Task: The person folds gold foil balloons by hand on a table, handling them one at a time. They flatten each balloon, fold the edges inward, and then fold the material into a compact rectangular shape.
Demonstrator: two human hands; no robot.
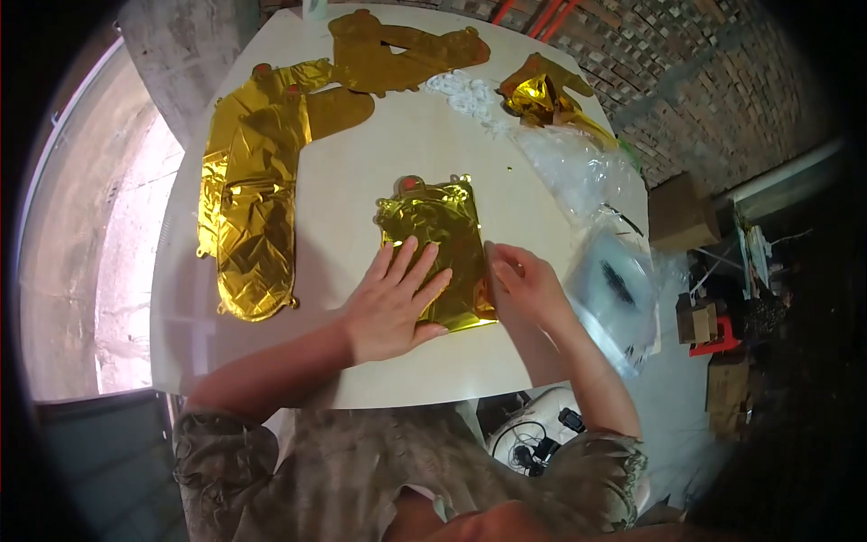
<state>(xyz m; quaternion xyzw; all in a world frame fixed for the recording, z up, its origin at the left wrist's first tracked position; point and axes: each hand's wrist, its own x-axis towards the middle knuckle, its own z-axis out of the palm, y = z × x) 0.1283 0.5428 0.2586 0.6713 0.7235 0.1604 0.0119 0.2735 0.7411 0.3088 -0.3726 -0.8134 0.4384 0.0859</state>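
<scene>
A folded gold foil piece with small tabs and a red spot at its top lies flat on the pale table. My left hand rests on its lower left part, palm down and fingers spread. At the right edge of the foil is my right hand, its fingers curled together; whether anything is between them is too small to tell.
Large flat gold foil shapes lie at the left, with more at the back. White stringy pieces, crumpled gold foil, and clear plastic bags lie back right. Another plastic packet sits at the right edge.
</scene>
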